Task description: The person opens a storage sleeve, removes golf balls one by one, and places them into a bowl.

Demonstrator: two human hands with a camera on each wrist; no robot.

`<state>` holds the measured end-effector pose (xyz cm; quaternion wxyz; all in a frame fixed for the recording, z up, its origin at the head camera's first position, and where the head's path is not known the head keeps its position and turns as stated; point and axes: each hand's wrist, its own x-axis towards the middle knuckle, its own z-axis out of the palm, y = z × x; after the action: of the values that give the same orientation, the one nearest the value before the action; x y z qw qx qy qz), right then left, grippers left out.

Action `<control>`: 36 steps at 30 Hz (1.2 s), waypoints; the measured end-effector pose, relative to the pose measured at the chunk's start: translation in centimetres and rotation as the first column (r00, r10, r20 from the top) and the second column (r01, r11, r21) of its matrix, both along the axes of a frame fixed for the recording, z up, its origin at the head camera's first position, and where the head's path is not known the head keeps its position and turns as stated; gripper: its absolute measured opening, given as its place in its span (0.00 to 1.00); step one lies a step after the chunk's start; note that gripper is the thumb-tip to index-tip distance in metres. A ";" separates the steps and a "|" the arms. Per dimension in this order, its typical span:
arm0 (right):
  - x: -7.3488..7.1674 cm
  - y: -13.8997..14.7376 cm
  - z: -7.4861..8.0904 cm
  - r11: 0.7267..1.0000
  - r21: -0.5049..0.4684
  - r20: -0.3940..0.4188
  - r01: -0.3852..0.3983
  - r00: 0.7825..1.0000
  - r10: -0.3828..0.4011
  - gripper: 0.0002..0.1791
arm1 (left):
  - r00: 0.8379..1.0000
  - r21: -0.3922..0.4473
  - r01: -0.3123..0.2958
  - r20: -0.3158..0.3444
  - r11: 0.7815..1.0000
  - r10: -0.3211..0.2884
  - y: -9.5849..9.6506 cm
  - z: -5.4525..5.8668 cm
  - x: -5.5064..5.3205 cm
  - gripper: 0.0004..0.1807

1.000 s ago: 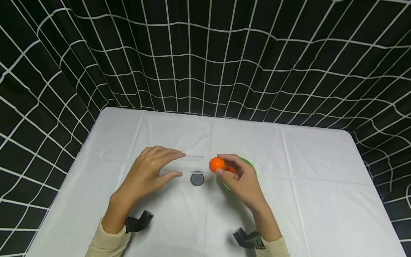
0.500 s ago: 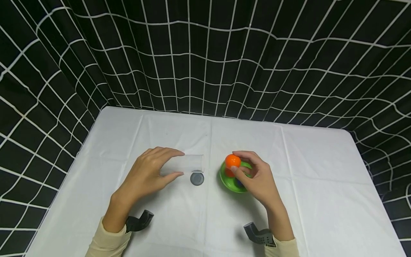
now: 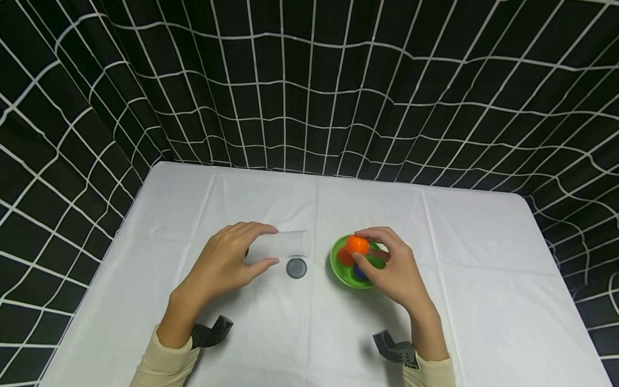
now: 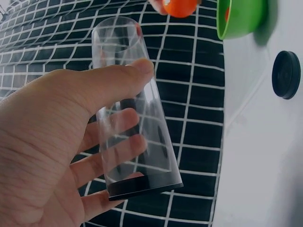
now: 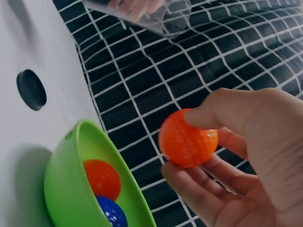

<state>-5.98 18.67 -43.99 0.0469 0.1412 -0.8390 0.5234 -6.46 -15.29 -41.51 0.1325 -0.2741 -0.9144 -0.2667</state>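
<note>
My left hand (image 3: 224, 260) holds a clear plastic tube (image 4: 137, 137) lying sideways, thumb on one side and fingers behind it. The tube has a black base, and its open end (image 3: 306, 244) points right. Between the thumb and fingers of my right hand (image 3: 394, 266) is an orange golf ball (image 5: 187, 139), dimpled in the right wrist view. It is held above a green bowl (image 5: 61, 184). Inside the bowl lie another orange ball (image 5: 102, 179) and a blue golf ball (image 5: 112, 211). No ball shows in the tube.
A round dark cap (image 3: 296, 268) lies on the white tablecloth (image 3: 271, 333), just in front of the tube's open end. Black curtain with a white grid (image 3: 300, 97) hangs behind the table and along its sides. Each wrist carries a dark camera mount (image 3: 211, 331).
My right hand has carried the orange golf ball right, from near the tube's mouth to over the green bowl. The left hand and the tube have barely moved; the tube's mouth turns slightly more into view.
</note>
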 end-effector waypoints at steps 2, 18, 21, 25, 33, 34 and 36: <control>0.0 0.0 0.0 0.998 0.054 -0.013 -0.006 1.000 0.007 0.22 | 1.000 0.001 -0.003 0.001 1.000 0.003 0.0 0.0 0.0 0.26; 0.6 -0.3 0.4 0.968 0.237 0.011 -0.080 0.997 0.080 0.22 | 1.000 0.039 -0.004 0.009 0.999 0.004 -0.1 -0.2 -0.2 0.26; 0.7 -0.4 0.6 0.965 0.246 0.017 -0.095 0.995 0.094 0.22 | 1.000 0.043 -0.005 0.009 0.999 0.004 -0.1 -0.3 -0.3 0.27; 0.7 -0.7 0.6 0.962 0.249 0.022 -0.112 0.994 0.110 0.21 | 1.000 0.043 -0.007 0.009 0.999 0.007 -0.1 -0.3 -0.3 0.27; 0.7 -0.7 0.6 0.947 0.299 0.009 -0.116 0.993 0.119 0.18 | 1.000 0.041 -0.012 0.009 0.999 0.011 -0.2 -0.3 -0.3 0.27; 0.7 -0.7 0.6 0.947 0.301 0.003 -0.109 0.994 0.113 0.17 | 1.000 0.041 -0.013 0.009 0.999 0.012 -0.2 -0.3 -0.4 0.27; 0.7 -0.6 0.7 0.948 0.307 -0.010 -0.086 0.996 0.094 0.16 | 1.000 0.041 -0.015 0.013 0.999 0.014 -0.2 -0.3 -0.4 0.27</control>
<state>-5.31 18.07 -43.29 0.0110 0.1913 -0.9019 0.3870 -6.81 -15.51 -41.85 0.1344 -0.2630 -0.9116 -0.2859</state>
